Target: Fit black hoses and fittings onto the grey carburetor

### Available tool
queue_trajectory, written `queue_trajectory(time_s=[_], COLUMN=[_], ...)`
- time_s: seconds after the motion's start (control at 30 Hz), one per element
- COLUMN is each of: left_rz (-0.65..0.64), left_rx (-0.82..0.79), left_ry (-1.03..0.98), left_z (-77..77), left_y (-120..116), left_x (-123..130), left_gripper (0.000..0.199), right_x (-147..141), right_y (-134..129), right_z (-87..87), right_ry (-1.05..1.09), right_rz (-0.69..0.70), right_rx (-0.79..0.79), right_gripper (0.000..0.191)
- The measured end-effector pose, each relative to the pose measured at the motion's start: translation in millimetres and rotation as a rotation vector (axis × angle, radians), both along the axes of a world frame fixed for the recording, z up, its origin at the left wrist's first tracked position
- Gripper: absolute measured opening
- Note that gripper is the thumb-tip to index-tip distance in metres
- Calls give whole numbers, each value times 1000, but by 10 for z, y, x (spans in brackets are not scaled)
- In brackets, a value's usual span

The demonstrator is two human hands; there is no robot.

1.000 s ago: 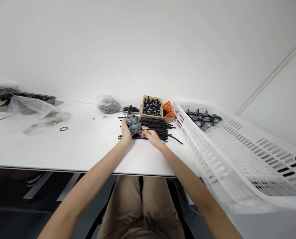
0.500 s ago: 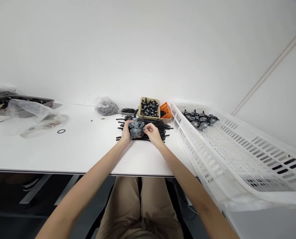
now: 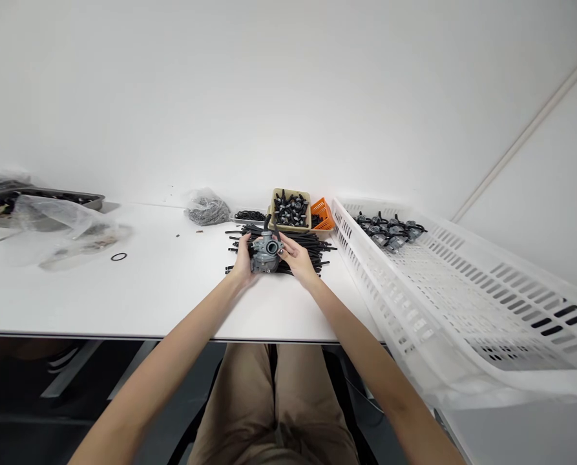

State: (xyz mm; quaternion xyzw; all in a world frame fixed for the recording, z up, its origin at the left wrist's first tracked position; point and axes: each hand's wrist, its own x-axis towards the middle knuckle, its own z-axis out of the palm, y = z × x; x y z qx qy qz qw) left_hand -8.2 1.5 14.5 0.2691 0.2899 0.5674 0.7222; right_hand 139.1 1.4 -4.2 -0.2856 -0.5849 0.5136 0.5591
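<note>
A grey metal carburetor is held upright between my two hands, just above a pile of black rubber hoses. My left hand grips its left side. My right hand has its fingertips on the right side. A short black stub rises from the carburetor's top, and a round bore faces me. Part of the hose pile is hidden under the hands and the carburetor.
Behind the hoses stand a tan tray of black-and-grey fittings and an orange basket. A large white perforated crate holding several carburetors fills the right. A black O-ring, plastic bags and a metal tray lie left.
The carburetor has turned to stand more upright, its bore now facing me. My right hand has moved onto its right side, and the view has shifted slightly.
</note>
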Motion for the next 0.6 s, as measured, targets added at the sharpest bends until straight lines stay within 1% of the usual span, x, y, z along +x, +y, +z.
queue_trajectory(time_s=[0.07, 0.17, 0.3, 0.43, 0.6], left_rz=[-21, -83, -145, -156, -168], left_rx=[-22, -97, -125, -136, -157], left_ry=[-17, 28, 64, 60, 38], left_z=[27, 74, 115, 104, 47], left_y=[-32, -85, -122, -110, -72], left_x=[-4, -6, -8, -2, 0], left_gripper=[38, 35, 34, 36, 40], right_x=[24, 75, 115, 114, 128], right_y=[-9, -4, 5, 13, 11], right_z=[3, -11, -33, -42, -42], right_ry=[-46, -111, -96, -67, -59], right_rz=[50, 116, 199, 210, 215], right_rx=[1, -11, -23, -31, -67], right_gripper=[74, 70, 66, 61, 61])
